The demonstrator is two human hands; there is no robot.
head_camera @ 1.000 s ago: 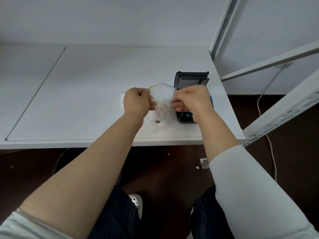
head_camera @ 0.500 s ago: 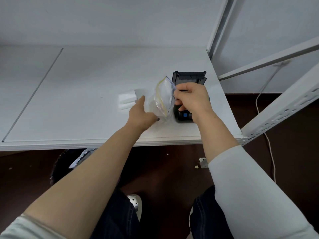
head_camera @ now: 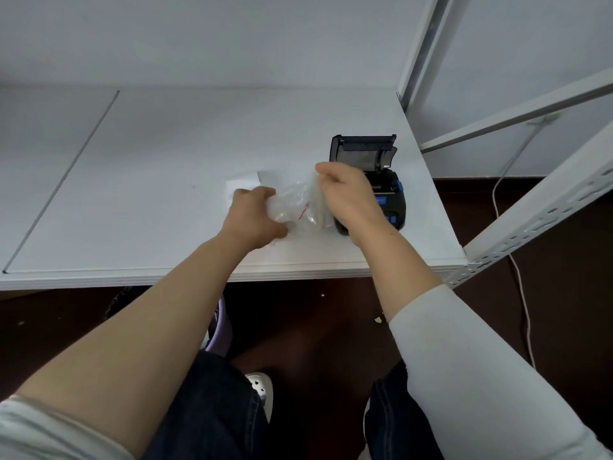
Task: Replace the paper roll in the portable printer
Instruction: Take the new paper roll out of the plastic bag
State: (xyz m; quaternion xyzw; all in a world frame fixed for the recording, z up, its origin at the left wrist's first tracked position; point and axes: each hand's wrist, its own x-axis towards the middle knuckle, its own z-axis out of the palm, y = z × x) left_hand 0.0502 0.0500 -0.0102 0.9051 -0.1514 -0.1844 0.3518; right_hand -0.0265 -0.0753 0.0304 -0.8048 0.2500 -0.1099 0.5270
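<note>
Both hands are working at a clear, crinkly plastic zip bag over the white tabletop.

The left hand is gripping the bag's near end with curled fingers, while the right hand is pinching its upper edge. The small black portable printer is sitting just behind the right hand with its lid up. Something pale is showing between the hands, probably the new roll. The film is looking light, limp and slippery, so the seal edge seems the surest hold. The roll itself is best gripped round its sides so it cannot unwind.

Pale grey right sleeve and left sleeve, dark blue jeans, white perforated clog.
</note>
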